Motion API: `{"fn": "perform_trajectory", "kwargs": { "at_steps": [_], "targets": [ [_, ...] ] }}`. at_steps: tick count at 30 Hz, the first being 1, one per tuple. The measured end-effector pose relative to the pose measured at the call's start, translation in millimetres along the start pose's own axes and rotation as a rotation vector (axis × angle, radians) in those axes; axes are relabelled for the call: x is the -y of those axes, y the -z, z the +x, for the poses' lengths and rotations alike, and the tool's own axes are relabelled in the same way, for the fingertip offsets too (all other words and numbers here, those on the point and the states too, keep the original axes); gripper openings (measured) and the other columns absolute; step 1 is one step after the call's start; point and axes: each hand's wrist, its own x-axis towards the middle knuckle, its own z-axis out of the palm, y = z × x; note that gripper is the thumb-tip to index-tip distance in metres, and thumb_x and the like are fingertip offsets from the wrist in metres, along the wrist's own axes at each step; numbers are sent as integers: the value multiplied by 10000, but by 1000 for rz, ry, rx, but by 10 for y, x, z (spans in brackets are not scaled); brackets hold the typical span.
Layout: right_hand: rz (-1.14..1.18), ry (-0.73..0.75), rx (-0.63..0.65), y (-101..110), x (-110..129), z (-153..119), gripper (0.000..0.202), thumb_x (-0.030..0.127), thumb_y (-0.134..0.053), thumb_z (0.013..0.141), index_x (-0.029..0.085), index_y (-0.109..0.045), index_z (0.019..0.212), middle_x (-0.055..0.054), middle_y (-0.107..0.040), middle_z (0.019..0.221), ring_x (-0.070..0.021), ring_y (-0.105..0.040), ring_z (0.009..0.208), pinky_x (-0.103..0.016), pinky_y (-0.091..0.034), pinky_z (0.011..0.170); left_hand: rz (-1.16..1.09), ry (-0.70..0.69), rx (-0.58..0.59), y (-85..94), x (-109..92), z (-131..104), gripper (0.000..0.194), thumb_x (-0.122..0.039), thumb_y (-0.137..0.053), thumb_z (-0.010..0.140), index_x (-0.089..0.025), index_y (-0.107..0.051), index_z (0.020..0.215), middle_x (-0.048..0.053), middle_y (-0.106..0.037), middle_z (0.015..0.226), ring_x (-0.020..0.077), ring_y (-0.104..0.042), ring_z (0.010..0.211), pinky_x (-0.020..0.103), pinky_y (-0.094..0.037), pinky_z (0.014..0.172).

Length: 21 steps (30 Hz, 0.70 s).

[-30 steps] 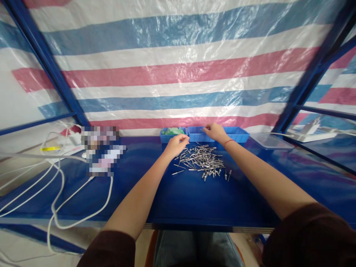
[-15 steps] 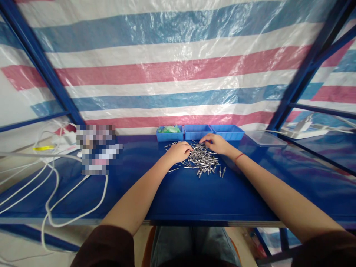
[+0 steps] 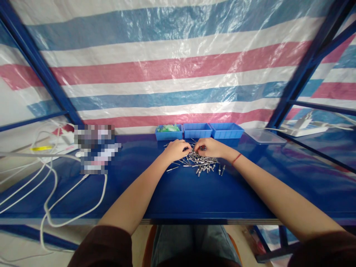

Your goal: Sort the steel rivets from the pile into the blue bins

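A loose pile of silvery metal rivets lies on the blue table. At the pile's left back edge is my left hand, its fingers curled inward over the rivets. My right hand bends down on the back of the pile, close beside the left, with thumb and fingers pinched. What either hand grips is too small to make out. Two rivets lie apart at the pile's right, and another at its left.
Behind the pile stand three blue bins: the left one holds green and clear plastic, then a middle and a right one. A clear lid lies to their right. White cables cross the table's left side.
My right hand has moved left and slightly nearer over the pile, close to my left hand. The left hand has shifted slightly left and up.
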Motion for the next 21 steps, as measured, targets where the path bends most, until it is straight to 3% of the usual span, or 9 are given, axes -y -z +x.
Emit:
{"fn": "perform_trajectory", "kwargs": {
  "at_steps": [5, 13, 21],
  "targets": [
    [-34, 41, -16, 31, 40, -3, 269, 64, -483, 705, 160, -720, 792, -60, -680, 847, -151, -606, 776, -270, -447, 735, 50, 18, -25, 9, -28, -21, 275, -323, -455, 879, -261, -678, 1028, 52, -645, 1061, 231, -585, 982, 371, -473, 824],
    [-137, 29, 73, 41, 31, -6, 204, 212, -525, 796, 145, -715, 765, -72, -682, 750, -158, -593, 689, -260, -415, 649, -37, -139, -36, -74, -9, 4, 263, -293, -455, 889, -240, -676, 1020, 48, -647, 1009, 172, -589, 957, 318, -450, 890],
    [-159, 70, 81, 22, 6, 3, 213, 130, -529, 774, 184, -729, 821, -60, -698, 838, -173, -613, 785, -270, -427, 713, -46, -127, -45, -118, -26, 9, 266, -299, -465, 883, -245, -666, 1049, 49, -634, 1016, 181, -583, 981, 318, -452, 898]
  ]
}}
